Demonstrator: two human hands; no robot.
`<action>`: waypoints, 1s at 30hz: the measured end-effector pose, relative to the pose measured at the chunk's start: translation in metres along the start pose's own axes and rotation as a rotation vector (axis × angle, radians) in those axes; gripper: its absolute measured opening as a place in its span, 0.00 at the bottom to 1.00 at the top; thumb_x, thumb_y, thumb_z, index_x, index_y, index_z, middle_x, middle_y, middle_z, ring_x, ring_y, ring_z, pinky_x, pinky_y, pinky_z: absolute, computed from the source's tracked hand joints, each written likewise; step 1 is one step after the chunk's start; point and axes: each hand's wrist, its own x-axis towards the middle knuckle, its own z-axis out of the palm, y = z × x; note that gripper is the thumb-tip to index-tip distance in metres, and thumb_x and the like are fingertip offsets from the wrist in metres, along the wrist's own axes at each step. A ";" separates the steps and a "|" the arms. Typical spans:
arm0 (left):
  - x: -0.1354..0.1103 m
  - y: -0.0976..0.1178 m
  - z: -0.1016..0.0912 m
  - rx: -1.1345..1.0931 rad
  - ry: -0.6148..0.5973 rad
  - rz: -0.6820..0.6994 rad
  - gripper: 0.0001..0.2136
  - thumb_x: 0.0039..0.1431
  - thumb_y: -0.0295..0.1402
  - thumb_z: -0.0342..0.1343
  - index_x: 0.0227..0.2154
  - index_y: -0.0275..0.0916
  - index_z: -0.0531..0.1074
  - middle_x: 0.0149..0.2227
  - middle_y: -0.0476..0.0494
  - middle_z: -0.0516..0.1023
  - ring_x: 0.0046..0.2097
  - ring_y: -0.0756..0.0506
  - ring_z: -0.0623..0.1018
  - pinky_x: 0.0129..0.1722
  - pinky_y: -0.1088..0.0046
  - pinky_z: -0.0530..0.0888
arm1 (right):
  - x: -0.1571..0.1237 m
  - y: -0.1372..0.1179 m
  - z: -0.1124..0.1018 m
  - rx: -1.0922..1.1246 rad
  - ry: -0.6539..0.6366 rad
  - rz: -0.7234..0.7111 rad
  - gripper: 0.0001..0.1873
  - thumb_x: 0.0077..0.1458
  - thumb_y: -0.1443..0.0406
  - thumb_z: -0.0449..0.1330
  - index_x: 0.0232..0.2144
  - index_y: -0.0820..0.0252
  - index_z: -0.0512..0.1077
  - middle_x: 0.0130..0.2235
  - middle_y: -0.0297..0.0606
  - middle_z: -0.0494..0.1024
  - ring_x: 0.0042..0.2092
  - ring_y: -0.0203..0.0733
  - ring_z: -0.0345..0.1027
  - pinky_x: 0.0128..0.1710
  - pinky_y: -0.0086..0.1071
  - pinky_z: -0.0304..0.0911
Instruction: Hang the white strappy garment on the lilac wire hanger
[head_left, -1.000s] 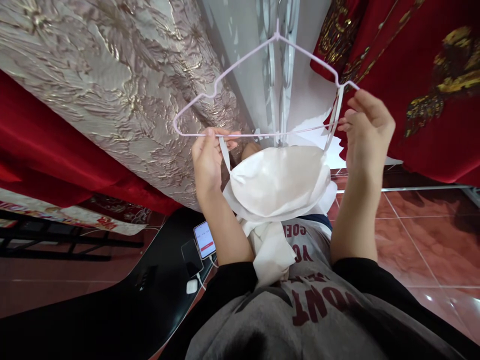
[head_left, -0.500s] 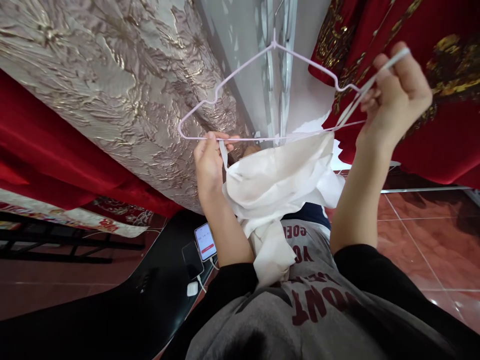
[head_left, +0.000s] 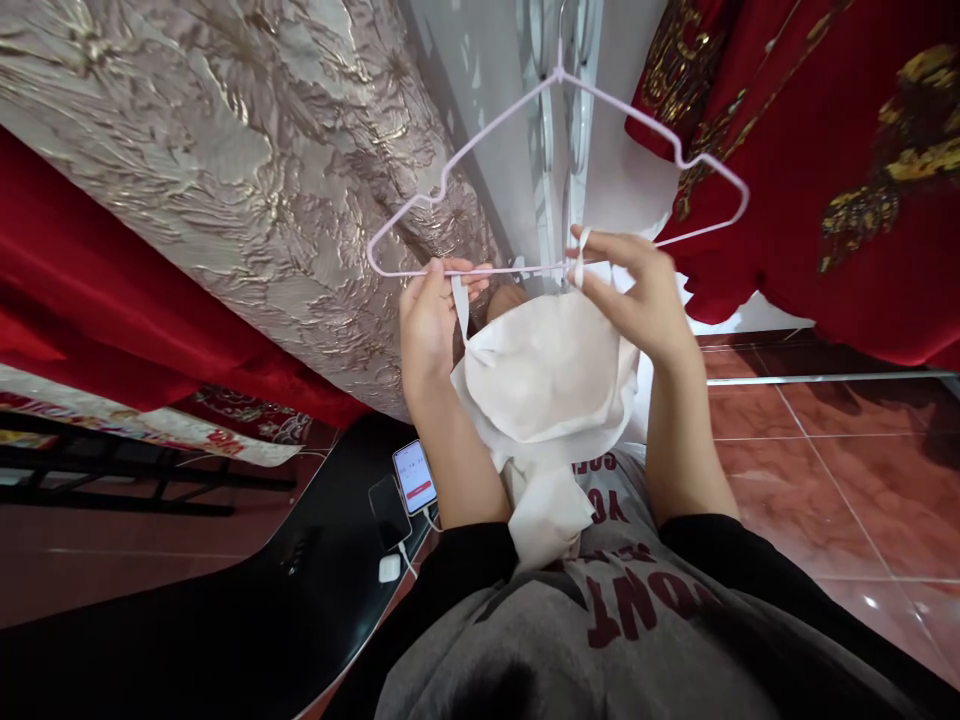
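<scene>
A pink hanger [head_left: 525,269] is up in front of the person, and its hook points to the top of the view, away from the person's body. The hanger's long way goes from side to side, and its flat bottom bar is nearest the person. The left hand [head_left: 427,325] grips that bar near its left end, with the thumb and fingers closed on it, right by a thin white strap [head_left: 461,308]. The right hand [head_left: 639,288] holds another white strap [head_left: 582,248] at its fingertips, near the middle of the bar. I cannot tell if those fingers touch the bar. Both straps go down to a white cloth piece [head_left: 544,370], just below the bar and between the arms. On the left, a bright phone [head_left: 415,478] and a dark phone [head_left: 389,512] lie on a black tabletop [head_left: 322,590].
</scene>
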 end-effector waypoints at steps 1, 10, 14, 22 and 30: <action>-0.001 0.001 -0.005 0.011 -0.021 -0.008 0.17 0.71 0.49 0.60 0.38 0.40 0.80 0.43 0.35 0.85 0.47 0.38 0.86 0.51 0.61 0.81 | -0.002 0.002 0.002 -0.065 -0.072 0.024 0.21 0.63 0.49 0.66 0.55 0.46 0.79 0.51 0.37 0.86 0.56 0.55 0.78 0.65 0.62 0.64; 0.001 0.012 -0.053 0.214 0.405 0.559 0.14 0.57 0.17 0.60 0.40 0.42 0.79 0.44 0.52 0.85 0.54 0.42 0.83 0.63 0.59 0.74 | -0.007 0.011 -0.025 -0.180 -0.047 0.032 0.25 0.65 0.45 0.61 0.60 0.44 0.74 0.48 0.38 0.86 0.59 0.57 0.74 0.67 0.63 0.59; -0.004 0.018 -0.055 0.181 0.303 0.530 0.19 0.53 0.26 0.74 0.46 0.43 0.77 0.50 0.46 0.82 0.58 0.37 0.81 0.54 0.64 0.77 | -0.007 0.012 -0.024 -0.168 -0.048 0.027 0.26 0.64 0.42 0.61 0.58 0.43 0.74 0.48 0.38 0.86 0.59 0.58 0.73 0.67 0.64 0.58; 0.008 0.032 -0.018 0.090 0.169 0.555 0.35 0.52 0.40 0.79 0.57 0.48 0.64 0.69 0.43 0.64 0.62 0.36 0.77 0.63 0.63 0.73 | -0.008 0.006 -0.017 -0.153 -0.058 0.053 0.25 0.64 0.43 0.62 0.56 0.43 0.76 0.49 0.36 0.86 0.59 0.57 0.73 0.67 0.61 0.59; 0.048 0.054 0.013 0.272 -0.031 0.365 0.17 0.61 0.12 0.67 0.43 0.41 0.77 0.35 0.52 0.79 0.39 0.47 0.79 0.45 0.74 0.76 | -0.008 0.005 -0.020 -0.172 -0.047 0.058 0.22 0.63 0.46 0.64 0.54 0.45 0.77 0.48 0.37 0.86 0.58 0.56 0.74 0.68 0.60 0.58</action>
